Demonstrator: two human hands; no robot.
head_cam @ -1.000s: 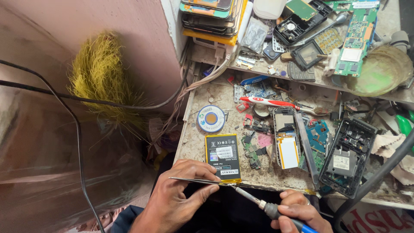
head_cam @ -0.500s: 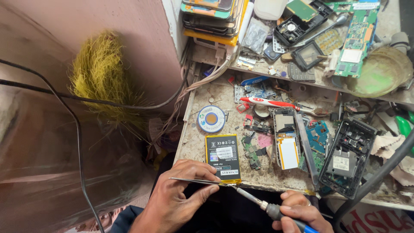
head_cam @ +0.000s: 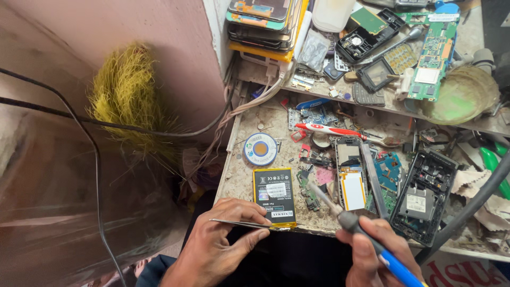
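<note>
My left hand (head_cam: 220, 242) pinches thin metal tweezers (head_cam: 241, 224) that lie level, their tip at the near edge of a black and yellow phone battery (head_cam: 274, 195) lying flat on the bench. My right hand (head_cam: 374, 252) grips a soldering iron with a blue handle (head_cam: 396, 263). Its metal tip (head_cam: 319, 194) points up and left, ending just right of the battery over small circuit scraps. An opened phone with a white and yellow part (head_cam: 351, 178) lies right of the tip.
A solder wire spool (head_cam: 261, 149) sits behind the battery. A red and white toothbrush (head_cam: 329, 130), circuit boards (head_cam: 388, 170), a black phone frame (head_cam: 427, 194) and a thick grey cable (head_cam: 478, 196) crowd the bench. Stacked phones (head_cam: 263, 21) stand on the shelf; yellow fibres (head_cam: 125, 93) hang left.
My right hand has lifted the soldering iron and swung its tip up over the bench beside the battery. My left hand and the tweezers have held their place.
</note>
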